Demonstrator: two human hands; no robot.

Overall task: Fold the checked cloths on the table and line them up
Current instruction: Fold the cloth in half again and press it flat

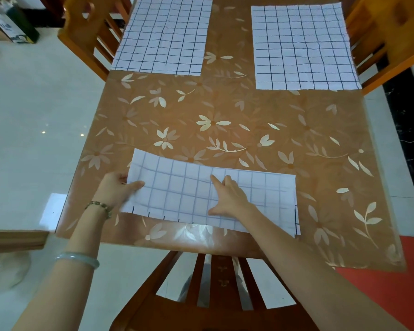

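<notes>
- Near desk (pixel 225 111) edge: one checked cloth (pixel 261 187) folded in half; left hand (pixel 116 187) fingers pinch its left end, right hand (pixel 227 197) presses flat, fingers spread.
- Far-left cloth (pixel 163 37) and far-right cloth (pixel 304 46) lie unfolded; lining up remains.

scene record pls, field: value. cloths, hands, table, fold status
near cloth: folded over once, long strip by the near table edge
far left cloth: flat, unfolded
far right cloth: flat, unfolded
left hand: pinching the near cloth's left end
right hand: pressed flat on its middle
table: brown flowered cover
chairs: wooden, at near and far sides
fold status: one under way, two untouched
</notes>
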